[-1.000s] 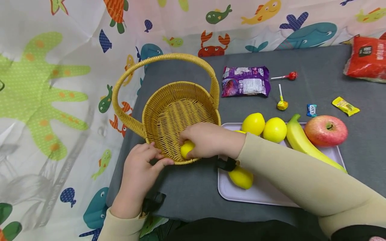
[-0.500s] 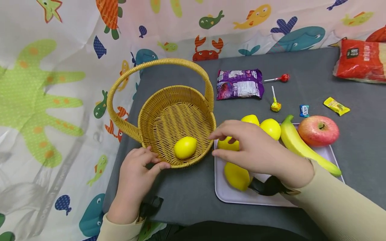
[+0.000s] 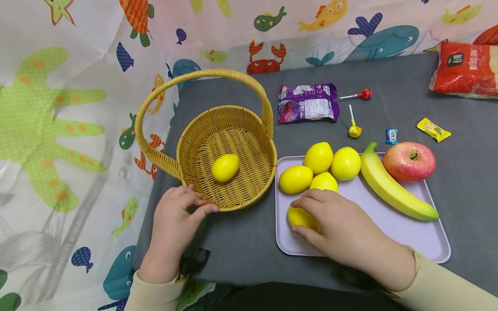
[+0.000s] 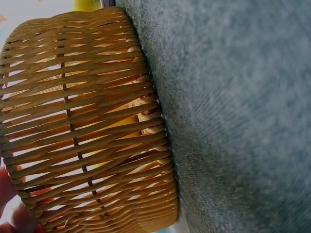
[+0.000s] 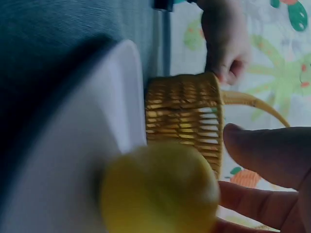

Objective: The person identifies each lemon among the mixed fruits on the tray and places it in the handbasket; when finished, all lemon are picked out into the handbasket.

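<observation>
My left hand (image 3: 175,222) grips the near rim of the round wicker basket (image 3: 183,147), thumb outside and fingers over the edge. One lemon (image 3: 225,168) lies inside on the woven bottom. At the lilac tray (image 3: 389,235), my right hand (image 3: 342,224) reaches around the nearest lemon (image 3: 301,217), partly covering it. In the right wrist view, the thumb (image 5: 267,150) stands apart from that lemon (image 5: 160,189), with the fingers close beside it. Several more lemons (image 3: 295,179) sit in the tray's left part, with a banana (image 3: 393,190) and an apple (image 3: 410,162) to the right.
Behind the tray lie a purple candy bag (image 3: 308,103), a red lollipop (image 3: 365,94), a yellow lollipop (image 3: 354,131), a blue wrapped candy (image 3: 391,136) and a yellow wrapped candy (image 3: 433,130). A red bag (image 3: 464,69) sits at the far right. The basket's handle (image 3: 206,74) stands upright.
My right hand has let go of a lemon inside the basket and moved right to the nearest lemon in the tray. The released lemon has rolled up and left. The left hand keeps its grip.
</observation>
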{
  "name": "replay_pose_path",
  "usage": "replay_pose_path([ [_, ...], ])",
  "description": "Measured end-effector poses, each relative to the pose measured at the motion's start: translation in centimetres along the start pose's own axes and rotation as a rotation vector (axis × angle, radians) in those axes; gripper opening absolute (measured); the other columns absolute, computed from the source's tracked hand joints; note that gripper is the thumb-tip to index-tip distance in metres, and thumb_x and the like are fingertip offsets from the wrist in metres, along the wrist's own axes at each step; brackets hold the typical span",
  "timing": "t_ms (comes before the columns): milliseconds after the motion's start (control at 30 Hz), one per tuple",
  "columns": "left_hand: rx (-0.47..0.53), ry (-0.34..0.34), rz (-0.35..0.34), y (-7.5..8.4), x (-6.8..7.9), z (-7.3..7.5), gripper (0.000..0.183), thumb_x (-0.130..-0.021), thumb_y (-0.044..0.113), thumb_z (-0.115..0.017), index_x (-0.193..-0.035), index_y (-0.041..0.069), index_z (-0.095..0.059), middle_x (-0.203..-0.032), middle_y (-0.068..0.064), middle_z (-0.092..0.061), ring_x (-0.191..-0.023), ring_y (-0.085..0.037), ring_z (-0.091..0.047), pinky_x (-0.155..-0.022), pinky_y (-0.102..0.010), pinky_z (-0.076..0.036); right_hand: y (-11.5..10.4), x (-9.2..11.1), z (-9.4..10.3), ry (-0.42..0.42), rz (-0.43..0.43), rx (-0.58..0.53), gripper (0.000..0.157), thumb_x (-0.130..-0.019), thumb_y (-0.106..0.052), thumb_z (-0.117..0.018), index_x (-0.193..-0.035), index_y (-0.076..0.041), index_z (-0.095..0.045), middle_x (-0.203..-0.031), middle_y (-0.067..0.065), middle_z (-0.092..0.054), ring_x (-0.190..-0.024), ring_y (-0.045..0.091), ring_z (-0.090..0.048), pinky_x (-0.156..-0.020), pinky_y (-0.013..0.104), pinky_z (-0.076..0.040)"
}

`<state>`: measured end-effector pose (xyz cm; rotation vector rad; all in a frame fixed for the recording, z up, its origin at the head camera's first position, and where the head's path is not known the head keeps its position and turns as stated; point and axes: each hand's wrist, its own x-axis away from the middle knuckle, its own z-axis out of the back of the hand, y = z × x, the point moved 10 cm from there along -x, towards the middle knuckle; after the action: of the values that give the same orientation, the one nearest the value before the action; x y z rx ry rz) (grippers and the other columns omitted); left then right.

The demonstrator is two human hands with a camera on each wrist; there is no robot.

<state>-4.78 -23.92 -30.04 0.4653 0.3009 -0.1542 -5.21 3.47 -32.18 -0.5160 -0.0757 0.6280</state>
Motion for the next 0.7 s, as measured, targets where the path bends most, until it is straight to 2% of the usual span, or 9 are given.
replay_pose_path([
  [133, 0.002, -0.002, 0.013, -0.2, 0.0, -0.1, 0.028, -0.062, 0.028, -0.093, -0.072, 0.011, -0.074, -0.08, 0.0, -0.067, -0.104, -0.026, -0.064, -0.088, -0.039, -0.051, -0.2, -0.2, -0.9, -0.013, 0.028, 0.009, 0.046, -0.079, -0.04, -0.086, -0.117, -0.019, -0.072, -0.113, -0.004, -0.064, -0.099, 0.013, -0.058, -0.089, 0.038, -0.057],
  [367, 0.006, 0.008, 0.012, -0.4, 0.1, 0.0, 0.029, -0.062, 0.03, -0.093, -0.072, 0.011, -0.074, -0.081, 0.0, -0.068, -0.105, -0.025, -0.064, -0.09, -0.038, -0.05, 0.8, -0.7, -1.6, -0.034, 0.013, -0.091, 0.048, -0.076, -0.033, -0.09, -0.118, -0.02, -0.071, -0.114, -0.007, -0.065, -0.1, 0.012, -0.058, -0.093, 0.04, -0.055],
  [500, 0.009, 0.01, 0.008, -0.3, 0.1, 0.1, 0.029, -0.061, 0.028, -0.094, -0.072, 0.011, -0.074, -0.081, 0.0, -0.068, -0.105, -0.026, -0.064, -0.091, -0.038, -0.049, 1.2, -1.0, -1.2, -0.05, 0.009, -0.197, 0.043, -0.078, -0.033, -0.089, -0.116, -0.025, -0.071, -0.112, -0.013, -0.066, -0.101, 0.008, -0.059, -0.093, 0.04, -0.054],
  [700, 0.015, -0.005, 0.006, -0.2, 0.0, -0.1, 0.029, -0.061, 0.029, -0.094, -0.075, 0.011, -0.076, -0.082, 0.0, -0.069, -0.106, -0.027, -0.064, -0.092, -0.039, -0.049, 1.1, -2.9, 0.9, -0.121, 0.006, -0.456, 0.044, -0.08, -0.038, -0.087, -0.119, -0.033, -0.069, -0.117, -0.019, -0.065, -0.107, 0.009, -0.056, -0.091, 0.041, -0.053],
])
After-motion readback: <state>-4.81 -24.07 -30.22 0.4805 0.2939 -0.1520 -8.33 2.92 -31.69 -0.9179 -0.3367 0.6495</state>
